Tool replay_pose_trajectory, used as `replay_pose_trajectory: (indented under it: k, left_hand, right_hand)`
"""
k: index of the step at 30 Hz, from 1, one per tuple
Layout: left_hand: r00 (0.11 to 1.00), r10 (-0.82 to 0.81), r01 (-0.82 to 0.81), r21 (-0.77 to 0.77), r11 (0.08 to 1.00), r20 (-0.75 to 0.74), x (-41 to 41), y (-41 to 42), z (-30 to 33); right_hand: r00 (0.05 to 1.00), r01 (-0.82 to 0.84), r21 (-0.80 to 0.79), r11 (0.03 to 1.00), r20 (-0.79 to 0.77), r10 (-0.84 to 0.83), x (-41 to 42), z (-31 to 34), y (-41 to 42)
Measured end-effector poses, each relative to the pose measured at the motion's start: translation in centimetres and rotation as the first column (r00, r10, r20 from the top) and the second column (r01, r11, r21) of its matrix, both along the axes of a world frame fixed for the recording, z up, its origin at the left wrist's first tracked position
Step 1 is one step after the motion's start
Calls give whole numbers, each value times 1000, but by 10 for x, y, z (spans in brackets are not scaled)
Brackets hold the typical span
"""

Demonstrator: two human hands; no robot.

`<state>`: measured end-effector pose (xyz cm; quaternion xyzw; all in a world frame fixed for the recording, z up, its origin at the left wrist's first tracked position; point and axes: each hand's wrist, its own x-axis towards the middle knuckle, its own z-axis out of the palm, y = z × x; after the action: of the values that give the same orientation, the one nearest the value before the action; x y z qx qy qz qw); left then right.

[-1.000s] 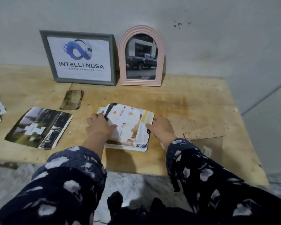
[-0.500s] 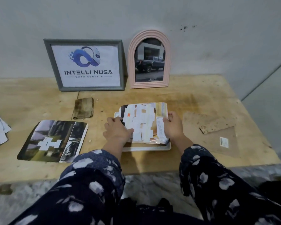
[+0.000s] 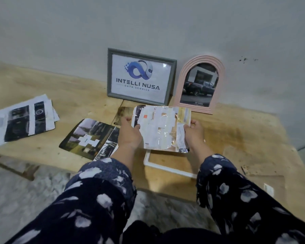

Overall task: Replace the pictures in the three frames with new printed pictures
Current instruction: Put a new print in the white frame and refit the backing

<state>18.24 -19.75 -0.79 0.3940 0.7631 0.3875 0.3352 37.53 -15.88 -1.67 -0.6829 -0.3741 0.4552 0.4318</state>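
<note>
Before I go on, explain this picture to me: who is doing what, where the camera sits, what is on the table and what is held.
There is no machine here. A person works with bare hands, and the one camera sits on their head, looking forward and down, so you see their own patterned sleeves.

The left hand and right hand hold a taped-over sheet by its two sides, lifted above an empty white frame that lies flat on the wooden table.

Against the wall stand a grey frame with a logo print and a pink arched frame with a truck photo. To the left lie a loose print and a stack of printed papers.
</note>
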Motion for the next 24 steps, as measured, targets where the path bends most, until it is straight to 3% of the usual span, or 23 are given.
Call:
replay_pose_trajectory:
  k: [6, 13, 19, 24]
  left_hand:
    - [975, 214, -214, 16, 977, -59, -93, -25, 1]
    - [909, 406, -403, 51, 914, -99, -211, -57, -12]
    - [893, 432, -428, 58, 902, -124, -331, -65, -22]
    - [910, 331, -343, -4, 940, -251, -420, -58, -39]
  right_hand:
    - [965, -259, -14, 966, 38, 259, -89, 11, 6]
    - [815, -551, -23, 834, 201, 543, -215, 10, 9]
    - [777, -598, -2, 802, 244, 580, -341, 0, 13]
    - [756, -603, 8, 798, 325, 569, -435, -18, 25]
